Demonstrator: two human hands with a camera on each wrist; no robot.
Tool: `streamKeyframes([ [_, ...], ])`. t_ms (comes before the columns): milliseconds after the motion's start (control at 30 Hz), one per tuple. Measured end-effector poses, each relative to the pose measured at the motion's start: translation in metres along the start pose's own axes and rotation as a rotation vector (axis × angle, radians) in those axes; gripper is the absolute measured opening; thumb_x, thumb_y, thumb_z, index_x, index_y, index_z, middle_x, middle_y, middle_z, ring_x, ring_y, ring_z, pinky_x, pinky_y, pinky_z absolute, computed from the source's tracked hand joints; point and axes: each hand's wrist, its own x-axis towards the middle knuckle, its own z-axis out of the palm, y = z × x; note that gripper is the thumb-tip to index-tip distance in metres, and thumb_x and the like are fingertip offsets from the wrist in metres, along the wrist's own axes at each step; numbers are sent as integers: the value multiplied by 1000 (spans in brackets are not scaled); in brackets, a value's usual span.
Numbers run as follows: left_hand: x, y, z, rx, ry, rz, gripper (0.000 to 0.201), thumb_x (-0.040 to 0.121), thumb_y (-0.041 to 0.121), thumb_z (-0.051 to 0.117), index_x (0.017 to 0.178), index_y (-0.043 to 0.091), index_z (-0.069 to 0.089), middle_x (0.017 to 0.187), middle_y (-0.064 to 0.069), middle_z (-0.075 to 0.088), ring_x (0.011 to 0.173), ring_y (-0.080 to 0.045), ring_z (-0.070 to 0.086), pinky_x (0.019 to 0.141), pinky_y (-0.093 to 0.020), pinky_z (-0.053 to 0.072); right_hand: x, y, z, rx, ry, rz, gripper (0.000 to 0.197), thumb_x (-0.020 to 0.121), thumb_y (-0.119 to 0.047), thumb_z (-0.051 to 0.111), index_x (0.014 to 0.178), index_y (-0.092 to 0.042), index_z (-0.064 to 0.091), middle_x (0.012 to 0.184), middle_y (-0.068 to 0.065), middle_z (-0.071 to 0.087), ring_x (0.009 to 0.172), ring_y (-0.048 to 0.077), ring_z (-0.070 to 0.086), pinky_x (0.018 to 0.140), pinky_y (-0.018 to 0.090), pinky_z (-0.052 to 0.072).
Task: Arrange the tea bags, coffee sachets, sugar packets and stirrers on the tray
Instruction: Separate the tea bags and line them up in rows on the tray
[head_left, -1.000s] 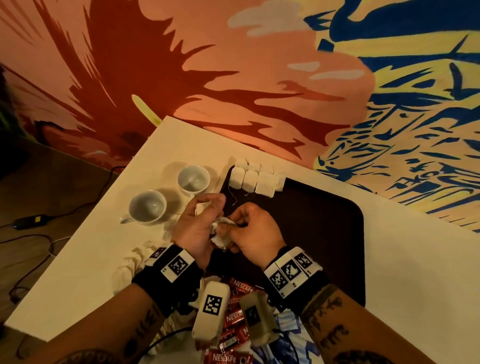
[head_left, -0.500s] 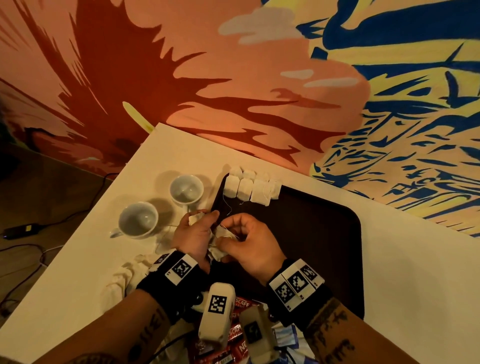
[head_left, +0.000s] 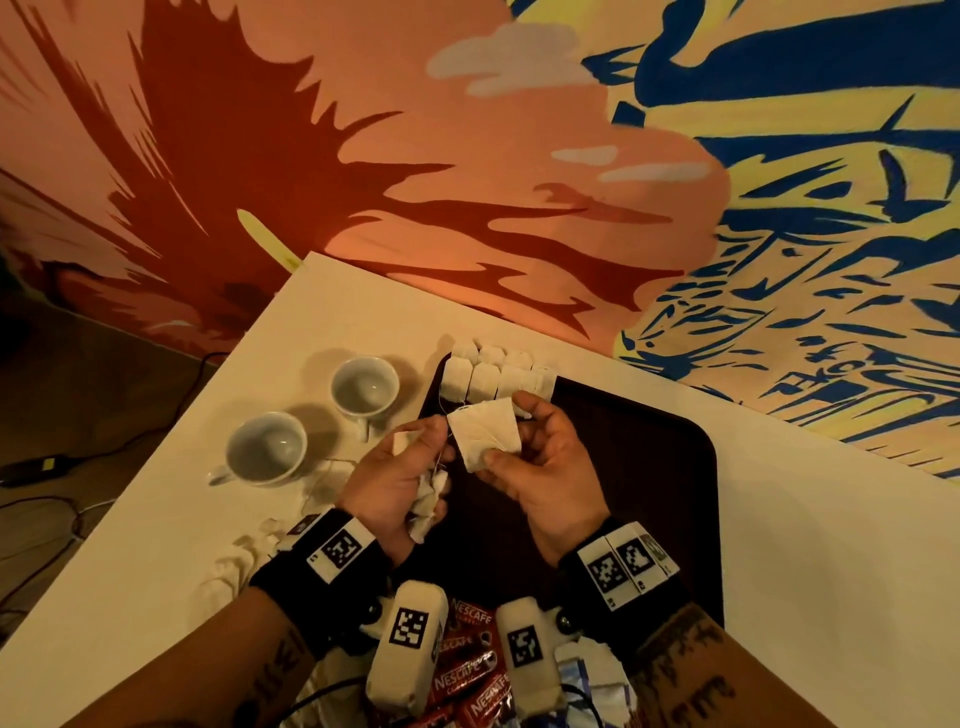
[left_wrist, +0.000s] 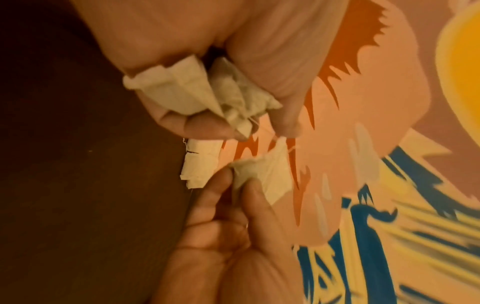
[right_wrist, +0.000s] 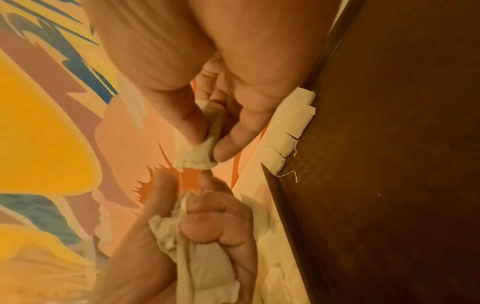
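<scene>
Hands on tea bags

Right hand (head_left: 545, 470) pinches one flat tea bag (head_left: 484, 438) above the tray (head_left: 649, 467), near the row (head_left: 496, 376) at its far edge. Left hand (head_left: 395, 480) clutches a crumpled bunch (head_left: 428, 506) in curled fingers.

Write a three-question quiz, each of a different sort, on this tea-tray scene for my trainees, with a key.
1. True or false: the right hand pinches a single tea bag.
2. What does the left hand hold in its grip? A) coffee sachets B) a bunch of tea bags C) a cup
3. Fill in: the row of tea bags lies along the tray's ____ edge.

Key: 1 true; 2 B; 3 far.
</scene>
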Motion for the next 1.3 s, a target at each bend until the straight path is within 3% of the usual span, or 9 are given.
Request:
streamKeyframes([
  [67,-5,-1,6,92,-20,29,50,64,50,79,100,16,71,64,-5,62,47,-16,52,44,-23,43,1,4,-2,-74,19,-21,72,66,-5,83,128,-26,52,99,15,71,98,34,70,87,48,58],
  [167,-11,1,14,193,51,153,24,66,33,85,85,21,76,76,-10,72,61,-21,64,57,-29,50,0,9,-5,-193,-1,-37,75,69,2,86,131,-23,52,103,12,72,99,26,71,88,38,58],
  [267,-10,3,15,350,121,259,7,80,14,79,83,18,74,80,-11,75,72,-22,68,66,-30,55,-3,10,-9,-290,-77,-48,56,78,0,81,123,-25,59,106,-1,74,99,11,71,86,26,56],
  [433,-4,-2,9,594,95,336,3,83,20,78,86,21,77,78,-3,75,73,-18,69,74,-32,54,4,7,-19,-527,-203,-101,21,92,-16,70,104,-33,71,96,-11,76,92,4,70,83,22,55],
  [633,14,-7,-8,570,186,219,9,83,39,76,76,33,74,62,8,69,62,-15,64,68,-36,53,59,9,-42,-833,-82,-47,15,90,-26,70,84,-38,63,80,-14,66,73,2,61,71,21,46],
  [733,15,-7,-13,492,178,153,30,87,46,68,73,19,68,51,6,59,46,-13,51,51,-29,41,96,10,-53,-972,-2,8,5,90,-31,69,93,-31,65,92,-7,69,85,13,65,80,29,52],
  [833,14,-6,-14,344,174,85,37,90,41,65,78,7,62,54,-1,56,38,-13,46,38,-23,36,123,12,-58,-1115,-24,66,19,91,-35,68,106,-23,68,105,-2,69,100,18,64,85,27,48],
  [1033,19,-6,-21,299,139,43,41,89,43,66,79,3,59,55,-11,47,39,-18,42,40,-22,36,149,19,-59,-1165,-9,157,30,89,-37,70,116,-22,68,120,-2,67,109,16,61,85,20,38],
  [1300,27,-7,-23,322,139,47,52,78,56,66,76,5,59,55,-11,47,41,-20,42,42,-24,36,155,24,-57,-1180,89,194,26,87,-37,71,110,-24,70,113,-2,69,106,17,63,82,20,39],
])
